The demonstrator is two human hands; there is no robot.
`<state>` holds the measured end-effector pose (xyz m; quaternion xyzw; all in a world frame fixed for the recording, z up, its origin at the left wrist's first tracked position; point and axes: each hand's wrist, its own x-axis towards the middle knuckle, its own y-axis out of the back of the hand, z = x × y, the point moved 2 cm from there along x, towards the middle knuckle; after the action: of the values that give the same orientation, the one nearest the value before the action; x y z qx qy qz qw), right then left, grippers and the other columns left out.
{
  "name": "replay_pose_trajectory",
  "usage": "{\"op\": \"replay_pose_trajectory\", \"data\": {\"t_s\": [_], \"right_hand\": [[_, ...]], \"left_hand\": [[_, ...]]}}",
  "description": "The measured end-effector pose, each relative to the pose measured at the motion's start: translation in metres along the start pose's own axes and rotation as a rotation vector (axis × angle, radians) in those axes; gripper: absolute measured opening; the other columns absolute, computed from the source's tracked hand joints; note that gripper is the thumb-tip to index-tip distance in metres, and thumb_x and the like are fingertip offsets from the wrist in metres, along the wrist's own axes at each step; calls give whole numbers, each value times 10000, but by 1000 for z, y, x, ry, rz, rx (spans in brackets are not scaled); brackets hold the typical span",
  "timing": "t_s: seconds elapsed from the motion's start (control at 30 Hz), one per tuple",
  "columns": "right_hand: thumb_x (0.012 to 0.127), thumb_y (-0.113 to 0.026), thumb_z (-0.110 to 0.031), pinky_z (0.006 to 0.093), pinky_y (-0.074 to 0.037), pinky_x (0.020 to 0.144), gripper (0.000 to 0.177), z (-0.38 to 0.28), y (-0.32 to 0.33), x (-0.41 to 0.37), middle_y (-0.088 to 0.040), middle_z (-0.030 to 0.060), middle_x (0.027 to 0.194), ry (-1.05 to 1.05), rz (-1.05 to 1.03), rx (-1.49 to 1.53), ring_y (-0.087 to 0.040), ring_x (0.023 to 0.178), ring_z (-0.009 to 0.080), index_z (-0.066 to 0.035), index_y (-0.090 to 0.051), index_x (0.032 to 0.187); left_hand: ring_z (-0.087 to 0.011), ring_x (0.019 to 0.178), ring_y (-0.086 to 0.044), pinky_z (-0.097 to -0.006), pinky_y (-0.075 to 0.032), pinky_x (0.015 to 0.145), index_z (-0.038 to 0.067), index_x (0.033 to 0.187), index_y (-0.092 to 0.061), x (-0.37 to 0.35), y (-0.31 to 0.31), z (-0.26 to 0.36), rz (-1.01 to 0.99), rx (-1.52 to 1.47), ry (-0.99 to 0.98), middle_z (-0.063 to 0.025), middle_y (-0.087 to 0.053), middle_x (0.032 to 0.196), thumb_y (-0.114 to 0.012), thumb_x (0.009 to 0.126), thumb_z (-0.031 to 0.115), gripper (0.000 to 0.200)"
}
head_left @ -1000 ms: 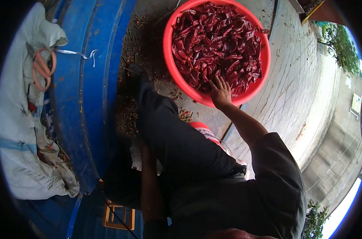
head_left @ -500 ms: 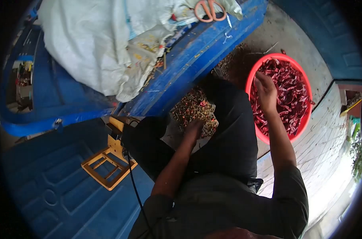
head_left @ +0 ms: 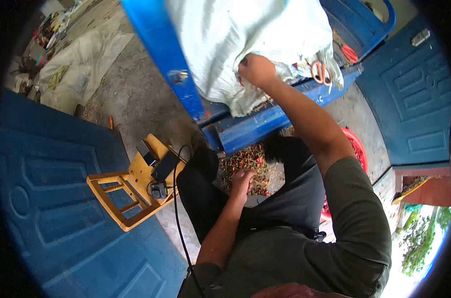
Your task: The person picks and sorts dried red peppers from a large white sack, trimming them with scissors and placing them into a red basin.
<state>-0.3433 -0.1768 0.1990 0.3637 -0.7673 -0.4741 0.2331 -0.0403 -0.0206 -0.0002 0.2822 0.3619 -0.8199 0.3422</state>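
Observation:
My right hand [head_left: 257,71] is at the mouth of the white woven sack [head_left: 210,35], its fingers curled inward against the fabric. What they grip is hidden; a bit of red shows just below them. Between my knees lies a heap of stems and red scraps [head_left: 259,158]. Over its near edge is my left hand [head_left: 242,183], closed, with any contents out of sight. A red tub [head_left: 363,149] of dried red chillies [head_left: 355,148] stands beyond my right leg, largely covered by my arm and leg.
The sack rests on a blue metal frame [head_left: 257,126]. Orange-handled scissors [head_left: 320,73] and red-handled scissors [head_left: 349,53] lie near its right side. To my left are a wooden chair [head_left: 121,198] with a cabled device [head_left: 158,190] and a blue panelled door [head_left: 51,179].
My right hand has left the chilli tub and moved up and left to the sack. My left hand stays by the stem heap. The view has swung, showing more floor on the left.

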Motion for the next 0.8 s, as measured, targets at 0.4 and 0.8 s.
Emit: {"op": "replay_pose_trajectory", "data": {"t_s": [0.4, 0.8], "right_hand": [[855, -612, -295, 403, -498, 973, 581, 60, -24, 199, -648, 106, 1250, 660, -76, 228, -650, 1048, 258, -129, -497, 1401], [871, -599, -312, 406, -459, 1012, 586, 75, -70, 282, -616, 109, 1293, 616, -75, 94, -599, 1118, 265, -122, -484, 1414]], "left_hand": [[-68, 488, -397, -258, -313, 429, 42, 964, -615, 0, -11, 40, -133, -184, -55, 40, -465, 655, -573, 932, 134, 106], [-76, 526, -404, -256, -306, 442, 40, 1009, -568, 1, -20, 49, -153, -314, -3, 35, -430, 663, -583, 924, 167, 153]]}}
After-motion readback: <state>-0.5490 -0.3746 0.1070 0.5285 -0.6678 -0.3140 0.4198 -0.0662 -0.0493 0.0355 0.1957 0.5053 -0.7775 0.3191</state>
